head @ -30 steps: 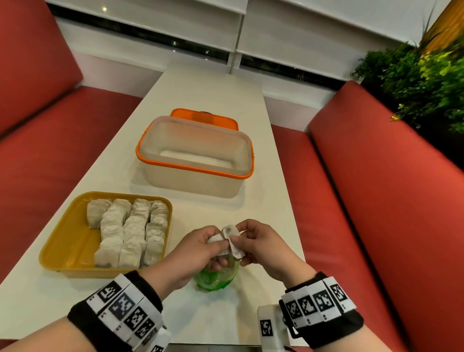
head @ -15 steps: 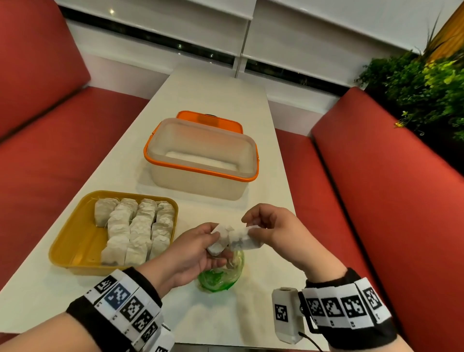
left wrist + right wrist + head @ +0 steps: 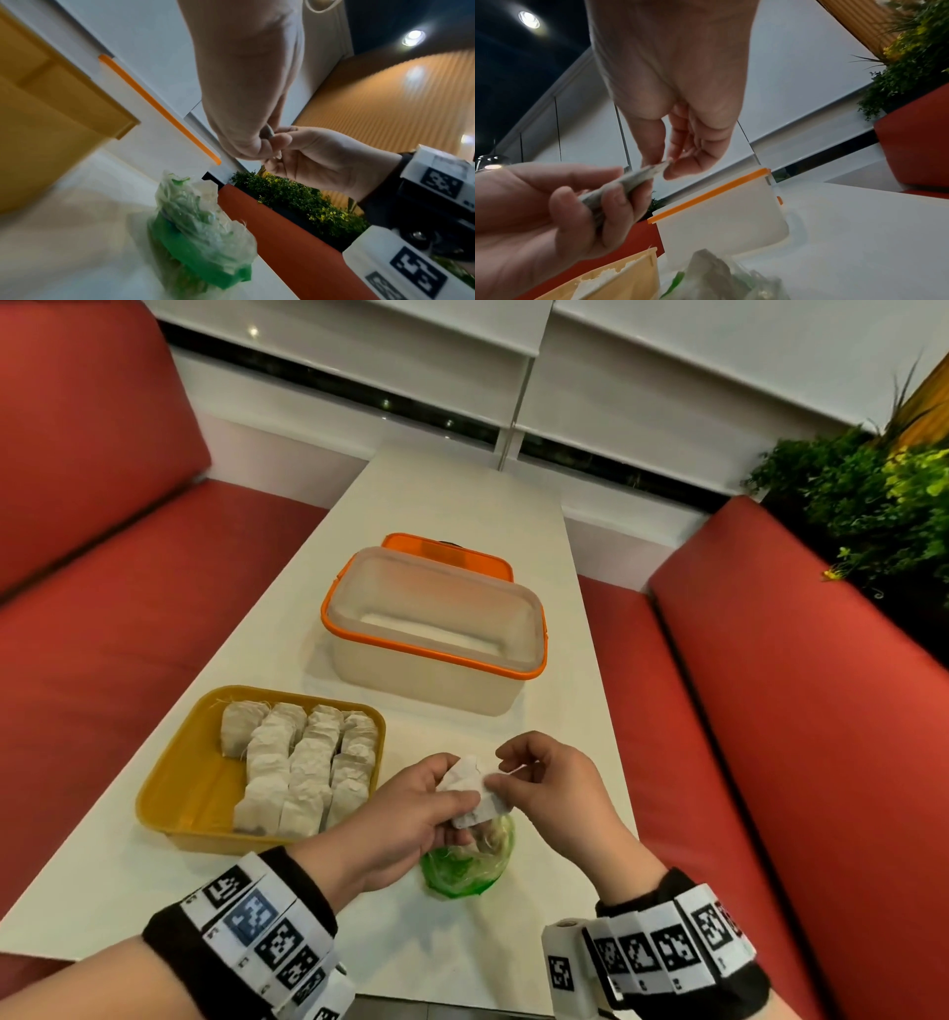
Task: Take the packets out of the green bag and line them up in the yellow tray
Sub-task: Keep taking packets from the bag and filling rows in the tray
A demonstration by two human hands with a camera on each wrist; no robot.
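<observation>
Just above the crumpled green bag, my left hand grips a small white packet. My right hand pinches the right edge of that packet between thumb and forefinger. In the right wrist view the packet runs from my left hand up to my right hand. The yellow tray sits to the left and holds several packets in rows. The green bag lies on the table below both hands.
A clear container with an orange rim stands behind the hands, its orange lid behind it. The left part of the tray floor is bare. Red bench seats flank the white table. Plants stand at far right.
Half a second ago my right hand had pulled to the right with a packet. It has come back to the packet in my left hand. The bag and tray stay put.
</observation>
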